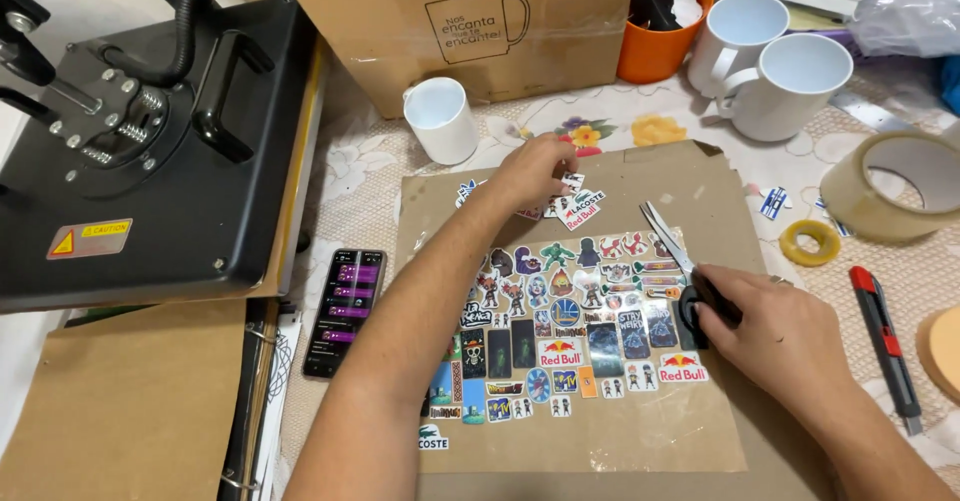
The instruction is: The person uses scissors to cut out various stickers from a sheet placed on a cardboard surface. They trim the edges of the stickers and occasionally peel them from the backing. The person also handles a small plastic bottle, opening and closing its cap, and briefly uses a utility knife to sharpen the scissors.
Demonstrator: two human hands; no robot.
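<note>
My left hand (535,169) reaches forward to the far edge of a brown paper sheet (700,176) and pinches a small cut-out sticker (572,181) among a few others lying there. My right hand (775,336) rests on the sheet's right side, holding black-handled scissors (672,246) whose blades point up and to the left. Between my arms, several rows of small colourful stickers (560,331) lie spread over the middle of the brown paper.
A black heat press (150,141) stands at left, a phone (345,311) beside the sheet. A white mug (441,119) and a cardboard box (450,21) sit behind, two more mugs (770,71) and an orange cup (660,26) at back right. Tape rolls (895,186) and a red utility knife (885,346) lie right.
</note>
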